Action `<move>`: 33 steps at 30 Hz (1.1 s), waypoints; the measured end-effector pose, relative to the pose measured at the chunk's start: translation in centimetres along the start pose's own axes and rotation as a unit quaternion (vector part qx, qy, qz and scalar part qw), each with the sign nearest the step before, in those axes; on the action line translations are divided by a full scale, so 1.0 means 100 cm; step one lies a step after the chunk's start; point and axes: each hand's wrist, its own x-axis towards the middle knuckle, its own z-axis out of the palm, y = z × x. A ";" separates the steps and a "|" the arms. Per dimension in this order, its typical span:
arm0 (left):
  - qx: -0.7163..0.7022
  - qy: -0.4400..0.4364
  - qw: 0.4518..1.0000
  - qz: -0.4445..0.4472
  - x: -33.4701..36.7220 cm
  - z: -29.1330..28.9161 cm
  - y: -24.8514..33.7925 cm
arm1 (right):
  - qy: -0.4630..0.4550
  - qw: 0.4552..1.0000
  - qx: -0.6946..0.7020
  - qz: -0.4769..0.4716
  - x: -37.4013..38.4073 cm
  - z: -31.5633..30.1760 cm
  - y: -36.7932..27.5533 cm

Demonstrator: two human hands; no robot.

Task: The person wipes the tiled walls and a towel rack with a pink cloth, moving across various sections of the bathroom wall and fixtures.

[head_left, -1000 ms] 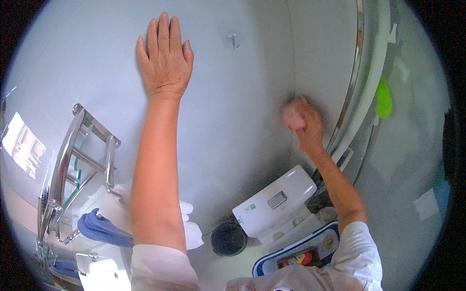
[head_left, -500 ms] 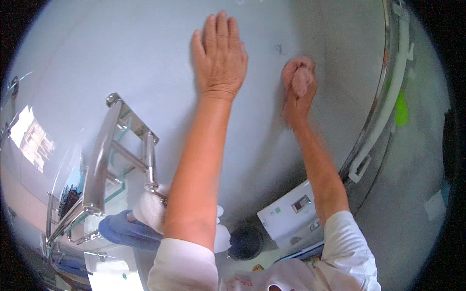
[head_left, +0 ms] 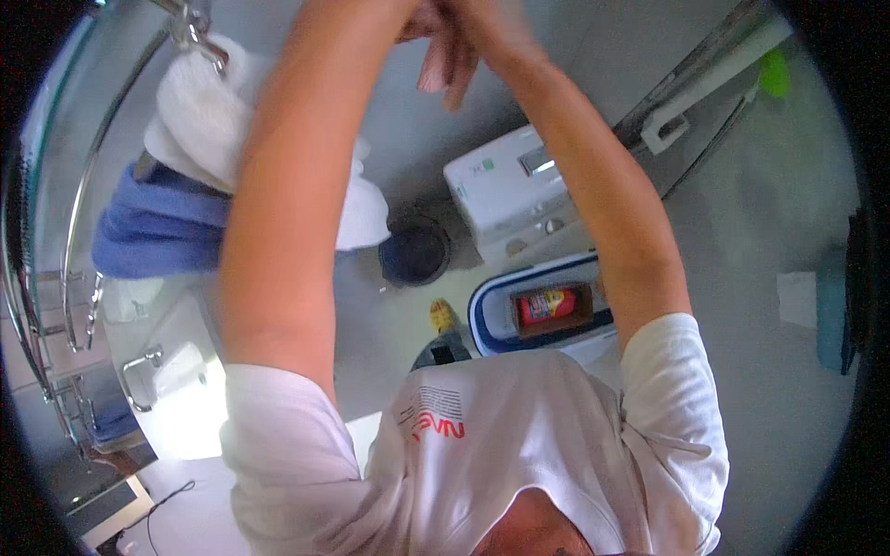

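Observation:
Both my arms reach straight up along the grey wall [head_left: 408, 139], and my hands meet at the top edge of the picture, partly cut off. My left hand [head_left: 419, 23] sits just left of my right hand [head_left: 464, 51], and the two touch or overlap. A few pinkish fingers hang down below them. Whether either hand holds the pink cloth is hidden. My left forearm passes in front of a white towel [head_left: 195, 120].
A chrome rack [head_left: 79, 232] on the left carries the white towel and a blue towel [head_left: 153, 227]. Below my hands are a white cistern [head_left: 505, 190], a dark round bin [head_left: 414, 250] and a blue-rimmed box [head_left: 482, 320] holding a red container [head_left: 547, 304]. A white rail [head_left: 705, 93] runs at the upper right.
Both hands have gone higher up the wall and come together at the picture's top edge. The view has tilted down toward my body, and the pink cloth no longer shows clearly.

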 end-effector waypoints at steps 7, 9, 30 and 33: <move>-0.214 -0.151 0.914 -0.310 -0.142 -0.068 0.094 | 0.276 0.904 0.298 0.136 -0.091 -0.029 0.014; -0.221 -0.214 0.888 -0.342 -0.179 -0.087 0.123 | 0.251 0.911 0.317 0.088 -0.128 -0.053 0.025; -0.174 -0.166 0.971 0.001 -0.069 -0.405 0.040 | 0.371 0.876 0.135 -0.277 -0.130 0.046 -0.091; -0.039 -0.191 0.977 0.089 0.004 -0.445 0.023 | 0.364 0.835 -0.014 -0.412 -0.096 0.049 -0.139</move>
